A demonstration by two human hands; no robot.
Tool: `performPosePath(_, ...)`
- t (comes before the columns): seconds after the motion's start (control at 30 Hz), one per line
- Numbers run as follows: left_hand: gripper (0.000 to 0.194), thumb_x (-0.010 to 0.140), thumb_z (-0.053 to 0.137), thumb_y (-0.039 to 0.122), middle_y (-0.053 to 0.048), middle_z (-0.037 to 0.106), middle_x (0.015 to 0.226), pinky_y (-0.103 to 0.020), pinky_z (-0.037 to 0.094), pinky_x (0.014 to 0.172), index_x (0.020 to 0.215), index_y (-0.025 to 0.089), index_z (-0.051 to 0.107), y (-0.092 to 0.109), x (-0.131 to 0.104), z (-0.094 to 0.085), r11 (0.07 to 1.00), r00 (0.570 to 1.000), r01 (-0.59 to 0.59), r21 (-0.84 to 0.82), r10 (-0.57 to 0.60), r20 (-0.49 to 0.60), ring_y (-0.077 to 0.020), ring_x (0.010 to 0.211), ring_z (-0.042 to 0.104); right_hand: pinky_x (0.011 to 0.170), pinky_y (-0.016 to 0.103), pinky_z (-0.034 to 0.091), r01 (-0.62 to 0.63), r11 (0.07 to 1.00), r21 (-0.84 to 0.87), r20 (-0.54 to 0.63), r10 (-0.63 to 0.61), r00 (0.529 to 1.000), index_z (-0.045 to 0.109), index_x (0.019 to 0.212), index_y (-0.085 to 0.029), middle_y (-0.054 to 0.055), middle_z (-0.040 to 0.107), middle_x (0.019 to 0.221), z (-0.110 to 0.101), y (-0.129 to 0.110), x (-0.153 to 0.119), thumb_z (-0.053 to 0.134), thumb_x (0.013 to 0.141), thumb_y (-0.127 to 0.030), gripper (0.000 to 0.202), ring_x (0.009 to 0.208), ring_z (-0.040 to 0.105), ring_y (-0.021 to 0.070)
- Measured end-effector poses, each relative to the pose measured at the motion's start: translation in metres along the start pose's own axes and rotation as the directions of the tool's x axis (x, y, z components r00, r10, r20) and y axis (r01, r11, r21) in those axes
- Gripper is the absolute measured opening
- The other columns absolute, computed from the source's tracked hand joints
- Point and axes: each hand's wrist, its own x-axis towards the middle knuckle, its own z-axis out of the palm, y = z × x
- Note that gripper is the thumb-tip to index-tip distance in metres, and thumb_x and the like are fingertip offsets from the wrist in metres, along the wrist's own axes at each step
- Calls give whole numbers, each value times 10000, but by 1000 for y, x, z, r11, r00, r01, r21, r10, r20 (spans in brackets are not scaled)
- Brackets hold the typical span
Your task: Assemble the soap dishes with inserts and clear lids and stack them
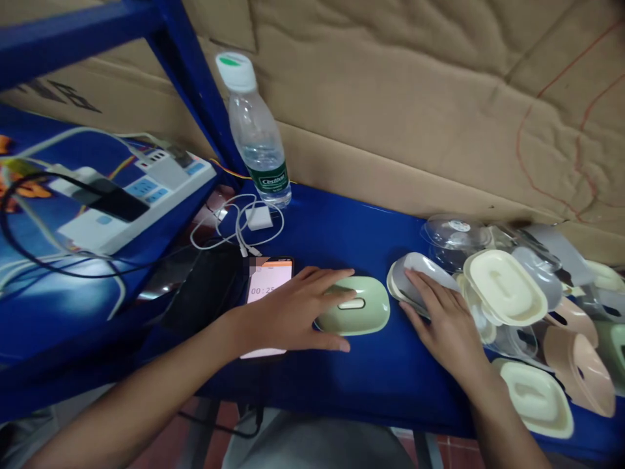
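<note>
My left hand (pixel 300 309) is spread over the left side of a shallow green oval dish (pixel 368 319) with a pale slot in its middle. Its fingers and thumb are apart, with the thumb by the near rim. Beside it, my right hand (pixel 446 326) has its fingers over a grey oval dish (pixel 398 277) and the thumb along the near side. A cream rim shows under the grey dish, whose right part is hidden by the fingers. Partly beneath my left hand and forearm lies a lit phone (pixel 268 293) showing a timer.
Cream, grey, peach and clear plastic pieces crowd the right side, including a cream dish (pixel 510 286) on top. A water bottle (pixel 261 143) stands at the back, near a coiled white cable (pixel 239 225). Left are a power strip (pixel 168 172) and a blue frame (pixel 190 85). Cardboard (pixel 390 98) lines the back.
</note>
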Motion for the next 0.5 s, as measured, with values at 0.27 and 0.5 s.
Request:
performPosePath(0.27, 813, 868, 900, 444, -137, 487, 1691, -554, 482, 1177, 1588, 305, 547, -1, 0, 6, 997, 995, 72, -34, -70, 69, -409, 1445, 561, 1056, 488, 562, 32, 990, 136, -157, -11, 988, 472, 1645, -317, 124, 725, 1434, -5, -3, 5, 658, 1070, -264, 606, 1274, 722, 312)
performPosePath(0.5, 1181, 859, 923, 448, -158, 415, 1750, -502, 461, 1241, 1759, 317, 170, -8, -1, 10, 966, 990, 141, -215, -142, 11, -365, 1563, 491, 1054, 424, 529, 272, 956, 107, -238, -241, 941, 469, 1657, -307, 96, 779, 1364, -14, -28, 3, 745, 1010, -166, 718, 1205, 765, 262)
